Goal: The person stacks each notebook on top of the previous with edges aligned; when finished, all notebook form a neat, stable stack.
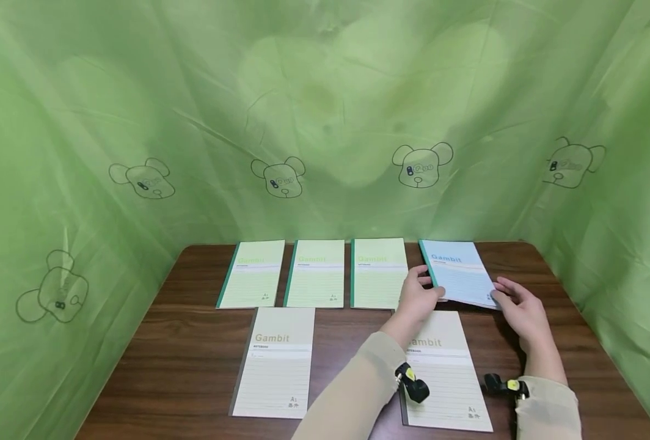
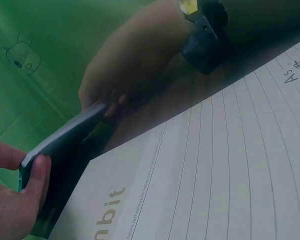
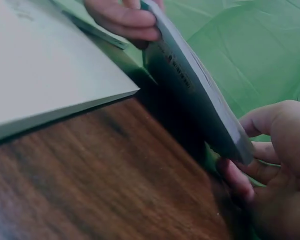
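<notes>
A blue notebook (image 1: 459, 272) with a green spine is at the right end of the back row, its near edge raised off the table in the wrist views. My left hand (image 1: 417, 299) pinches its near left corner, thumb on one face and fingers on the other (image 2: 12, 190). At the near right corner, my right hand (image 1: 525, 315) grips it between thumb and fingers, also visible in the right wrist view (image 3: 280, 155). Under my left forearm lies a white notebook (image 1: 440, 391), partly covered by the sleeve.
Three pale green notebooks (image 1: 256, 278) (image 1: 316, 281) (image 1: 379, 281) lie side by side left of the blue one. Another white notebook (image 1: 275, 379) lies in front of them on the dark wooden table (image 1: 165, 366). A green curtain (image 1: 325, 122) stands behind and at both sides.
</notes>
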Demonstrator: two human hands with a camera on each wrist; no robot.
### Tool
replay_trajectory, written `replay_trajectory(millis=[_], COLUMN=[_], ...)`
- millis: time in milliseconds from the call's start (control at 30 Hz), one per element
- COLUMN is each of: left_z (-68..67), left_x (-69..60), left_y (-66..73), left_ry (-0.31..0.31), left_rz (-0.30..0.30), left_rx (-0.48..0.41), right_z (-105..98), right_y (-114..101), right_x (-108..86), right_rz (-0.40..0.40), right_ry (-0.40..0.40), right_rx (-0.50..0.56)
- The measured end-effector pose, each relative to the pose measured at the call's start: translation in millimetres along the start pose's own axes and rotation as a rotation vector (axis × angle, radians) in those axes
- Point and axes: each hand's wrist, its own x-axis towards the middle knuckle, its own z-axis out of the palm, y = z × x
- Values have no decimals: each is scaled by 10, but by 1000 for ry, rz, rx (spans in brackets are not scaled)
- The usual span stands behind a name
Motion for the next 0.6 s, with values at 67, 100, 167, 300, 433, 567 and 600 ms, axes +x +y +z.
replay_trajectory(millis=[67,100,167,300,433,567,600], left_z=[5,8,9,2,-17,-42,-49], left_x=[-5,-7,-13,-19,-33,-64,-71], left_y=[6,5,5,3,15,42,49], left_ry=[-6,-10,-18,-22,-28,-34,-39], left_rz=[-21,-27,-32,-33,-24,-14,-13], left_rx=[-47,-77,-130,-144,-102,-36,-22], right_z=[-7,-11,-13,-27,-32,-35,-38], right_y=[-23,-31,-37,-7,22,31,34], right_x=[-3,0,9,31,40,37,34], right_rz=[32,54,102,164,167,168,170], right_ry=[-10,-17,-36,-70,-81,-80,-80], right_rx=[64,99,169,248,272,292,292])
